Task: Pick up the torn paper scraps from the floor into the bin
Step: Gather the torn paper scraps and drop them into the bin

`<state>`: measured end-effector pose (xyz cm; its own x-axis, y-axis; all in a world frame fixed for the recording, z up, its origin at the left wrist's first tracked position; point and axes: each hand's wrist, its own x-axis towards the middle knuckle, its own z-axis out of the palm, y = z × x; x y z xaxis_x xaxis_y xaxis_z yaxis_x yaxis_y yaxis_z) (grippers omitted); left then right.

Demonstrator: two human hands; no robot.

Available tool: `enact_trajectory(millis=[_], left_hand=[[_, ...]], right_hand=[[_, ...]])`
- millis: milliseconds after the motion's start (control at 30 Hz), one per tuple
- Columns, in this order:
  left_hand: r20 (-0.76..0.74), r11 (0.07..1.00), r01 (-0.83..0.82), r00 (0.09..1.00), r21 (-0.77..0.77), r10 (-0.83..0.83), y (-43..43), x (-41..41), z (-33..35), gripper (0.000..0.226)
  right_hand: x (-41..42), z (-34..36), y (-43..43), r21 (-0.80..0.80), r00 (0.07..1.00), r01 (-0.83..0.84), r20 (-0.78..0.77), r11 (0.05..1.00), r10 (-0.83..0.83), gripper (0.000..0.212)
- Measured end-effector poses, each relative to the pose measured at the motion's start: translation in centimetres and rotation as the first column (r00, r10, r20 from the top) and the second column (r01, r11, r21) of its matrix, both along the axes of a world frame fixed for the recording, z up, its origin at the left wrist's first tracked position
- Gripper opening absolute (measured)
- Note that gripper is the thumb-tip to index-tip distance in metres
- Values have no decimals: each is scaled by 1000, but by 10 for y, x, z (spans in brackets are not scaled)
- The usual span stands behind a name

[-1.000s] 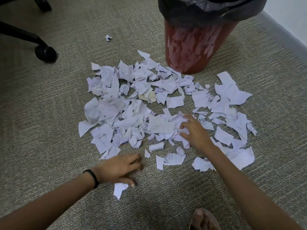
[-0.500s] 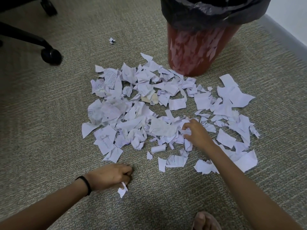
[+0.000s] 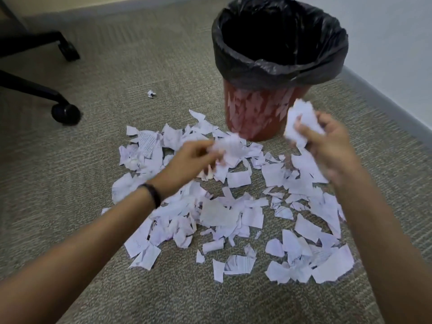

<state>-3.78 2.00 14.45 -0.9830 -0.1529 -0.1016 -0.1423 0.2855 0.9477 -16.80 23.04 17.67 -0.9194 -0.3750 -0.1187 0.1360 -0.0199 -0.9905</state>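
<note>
Grey-beige ribbed carpet (image 3: 117,101) meets a pale wall (image 3: 397,43) with grey skirting (image 3: 383,94); black chair base (image 3: 35,90) on castors stands left.

Both hands are up above the floor, each holding paper. The left hand (image 3: 187,157) grips a blurry bunch of scraps (image 3: 230,146). The right hand (image 3: 327,146) grips a crumpled white wad (image 3: 301,120) close to the bin (image 3: 257,113). The bin is red with a black bag (image 3: 233,59) folded over its rim. Lots of torn paper pieces (image 3: 233,218) lie spread on the carpet (image 3: 70,183) in front of the bin. One tiny scrap (image 3: 151,93) sits alone, apart from the pile. Black chair wheels (image 3: 66,113) stand on the left.
</note>
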Motion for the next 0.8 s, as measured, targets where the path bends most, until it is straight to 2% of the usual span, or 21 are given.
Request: enact_trajectory(millis=[100,200,267,333,400,467,533,600,633,667,700,733,767,800], left_hand=[[-118,981,-94,986,168,115,6,-53,44,16],[-125,923,-155,970,352,210,10,-98,82,16],[-110,892,-172,965,417,238,12,-115,98,32],[-131,915,-173,963,365,235,12,-120,100,53],[-178,950,-179,957,257,229,12,-112,90,48],[-182,963,-184,958,197,220,14,-95,66,38],[-73,967,-180,978,180,195,16,-70,23,36],[88,979,-184,980,86,177,23,-36,-34,45],[155,988,-150,976,-32,153,27,-17,-62,52],[206,978,-40,975,-205,83,32,2,-89,62],[268,915,134,963,-381,-29,36,18,-112,75],[341,808,300,931,-507,-132,39,31,-131,88],[432,715,429,881,-552,-195,42,42,-145,98],[503,659,512,834,-551,-227,44,51,-154,105]], right_hand=[[-33,38,-18,-200,994,93,-39,975,-102,10],[-73,58,-38,-222,985,134,-74,966,-154,2],[-92,65,-45,-174,989,114,-77,978,-128,9],[-100,68,-44,-109,990,87,-98,990,-98,20],[-95,65,-39,-14,978,113,-177,993,-114,27],[-82,55,-32,9,929,238,-295,971,-225,29],[-63,32,-24,1,844,391,-400,920,-358,29],[-37,-5,-17,85,834,435,-413,897,-365,28],[-23,-26,-15,172,871,396,-382,902,-310,27],[-8,-48,-14,285,921,301,-334,910,-200,28],[5,-70,-13,405,965,152,-260,902,-46,32],[17,-90,-12,514,982,-19,-153,858,113,41],[30,-108,-11,595,966,-191,-30,781,259,52],[41,-124,-10,649,920,-339,75,681,386,64]])
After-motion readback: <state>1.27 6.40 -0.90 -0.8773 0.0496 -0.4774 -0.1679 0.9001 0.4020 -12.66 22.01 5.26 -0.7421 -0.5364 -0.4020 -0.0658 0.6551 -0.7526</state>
